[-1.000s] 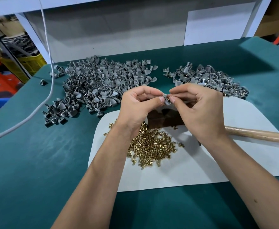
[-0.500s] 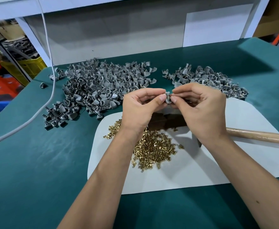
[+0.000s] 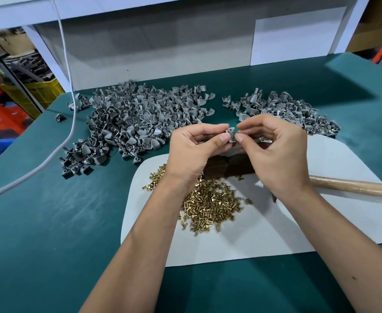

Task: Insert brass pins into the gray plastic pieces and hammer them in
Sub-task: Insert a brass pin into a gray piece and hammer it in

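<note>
Both hands have barely moved over the last second: they still meet above the far edge of the white mat (image 3: 275, 233), and only the view has shifted slightly. The left hand (image 3: 194, 150) pinches a small gray plastic piece (image 3: 230, 133) between thumb and forefinger, its other fingers curled under. The right hand (image 3: 275, 152) has its thumb and forefinger closed together against the right side of that same piece; whether a pin sits between those fingertips is too small to tell. On the mat, below the left wrist, lies the heap of brass pins (image 3: 210, 204), with a few strays toward the mat's left edge. A dark block (image 3: 228, 167) sits on the mat under the hands, mostly hidden by them. A wooden hammer handle (image 3: 354, 187) lies across the mat's right side, its head hidden behind the right wrist. Beyond the mat's far-left corner spreads a large pile of gray pieces (image 3: 140, 123) on the green table (image 3: 50, 222), and a smaller pile of gray pieces (image 3: 294, 109) lies beyond the mat's far-right edge. A white cable (image 3: 71, 109) hangs down well left of the mat.
</note>
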